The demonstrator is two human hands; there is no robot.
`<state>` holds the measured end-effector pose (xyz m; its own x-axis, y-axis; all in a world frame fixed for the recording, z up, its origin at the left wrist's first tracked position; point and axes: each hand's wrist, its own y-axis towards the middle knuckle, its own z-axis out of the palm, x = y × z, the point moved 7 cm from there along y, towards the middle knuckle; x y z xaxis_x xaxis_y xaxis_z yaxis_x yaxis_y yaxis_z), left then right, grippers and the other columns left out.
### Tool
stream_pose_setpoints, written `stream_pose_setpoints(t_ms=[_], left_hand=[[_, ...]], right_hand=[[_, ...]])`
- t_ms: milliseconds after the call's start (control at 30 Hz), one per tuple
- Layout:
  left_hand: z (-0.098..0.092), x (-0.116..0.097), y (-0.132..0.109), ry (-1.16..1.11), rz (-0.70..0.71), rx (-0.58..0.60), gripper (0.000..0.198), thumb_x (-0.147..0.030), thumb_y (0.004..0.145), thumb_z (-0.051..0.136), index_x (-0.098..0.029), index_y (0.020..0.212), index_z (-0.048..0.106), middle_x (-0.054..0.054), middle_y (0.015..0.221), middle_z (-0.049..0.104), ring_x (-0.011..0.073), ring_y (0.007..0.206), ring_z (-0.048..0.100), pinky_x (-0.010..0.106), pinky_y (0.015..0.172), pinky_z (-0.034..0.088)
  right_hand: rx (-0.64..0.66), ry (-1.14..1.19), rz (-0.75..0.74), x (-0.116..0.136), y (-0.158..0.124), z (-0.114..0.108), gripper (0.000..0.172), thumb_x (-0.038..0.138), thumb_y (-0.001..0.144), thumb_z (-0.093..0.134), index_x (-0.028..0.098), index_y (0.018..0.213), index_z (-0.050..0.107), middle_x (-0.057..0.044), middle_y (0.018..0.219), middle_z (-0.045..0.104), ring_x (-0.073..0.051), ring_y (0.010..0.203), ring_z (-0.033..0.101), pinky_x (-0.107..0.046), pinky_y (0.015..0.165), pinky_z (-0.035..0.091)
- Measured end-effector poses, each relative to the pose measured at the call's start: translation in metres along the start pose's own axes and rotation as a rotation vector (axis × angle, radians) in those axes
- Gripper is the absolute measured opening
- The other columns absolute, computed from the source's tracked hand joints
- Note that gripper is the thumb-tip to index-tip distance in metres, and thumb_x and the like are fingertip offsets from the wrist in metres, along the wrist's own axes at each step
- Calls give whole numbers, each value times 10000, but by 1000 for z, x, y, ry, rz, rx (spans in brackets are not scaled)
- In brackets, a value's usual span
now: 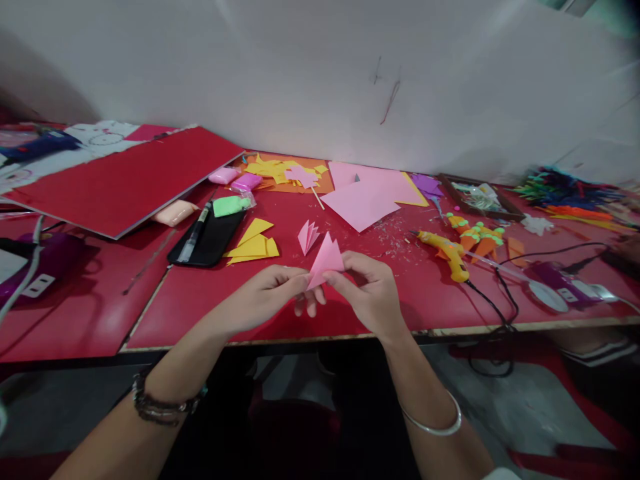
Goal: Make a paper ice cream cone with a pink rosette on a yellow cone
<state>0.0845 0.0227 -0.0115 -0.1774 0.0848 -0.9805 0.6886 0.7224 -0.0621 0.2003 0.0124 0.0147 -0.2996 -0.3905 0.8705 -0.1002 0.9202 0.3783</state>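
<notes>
Between my two hands is a folded pink paper [326, 261] with pointed tips, held up over the table's front part. My left hand [280, 290] pinches its lower left corner, some fingers showing beneath it. Thumb and fingers of my right hand [367, 287] grip its right side. Just behind lies another pleated pink paper piece [308, 236], touched by neither hand. Folded yellow paper pieces [255, 244] lie to the left, near a black phone [220, 235] with a pen [196, 230] on it.
A yellow glue gun [447, 252] with a black cord lies right, beside orange paper figures [475, 232]. Pink sheets [361, 201] lie at the back. A large red board [135, 177] leans at left, near soft clay packs [231, 207]. Another person's arm shows at far right.
</notes>
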Motion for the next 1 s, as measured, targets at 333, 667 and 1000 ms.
stream_pose_setpoints(t_ms=[333,667,1000], left_hand=[[1,1,2,22,1,-76,322,-323,854,351,-141,704,570,2,636,592,99,605,555,205,613,441],[1,4,4,87,8,-141,341,-378,850,375,-141,677,549,-17,511,581,92,504,543,190,551,423],[1,-2,0,327,6,-105,357,-349,850,375,-161,619,572,-31,488,608,89,514,561,168,555,396]], right_hand=[[-63,138,153,-12,-1,6,197,295,739,564,210,768,389,70,582,489,-64,506,509,-179,467,407],[-1,193,165,-13,2,8,371,227,751,550,219,1100,426,31,669,586,-91,574,555,-225,555,467],[162,191,222,-23,1,11,147,303,730,573,160,708,598,19,606,574,-80,557,529,-201,527,432]])
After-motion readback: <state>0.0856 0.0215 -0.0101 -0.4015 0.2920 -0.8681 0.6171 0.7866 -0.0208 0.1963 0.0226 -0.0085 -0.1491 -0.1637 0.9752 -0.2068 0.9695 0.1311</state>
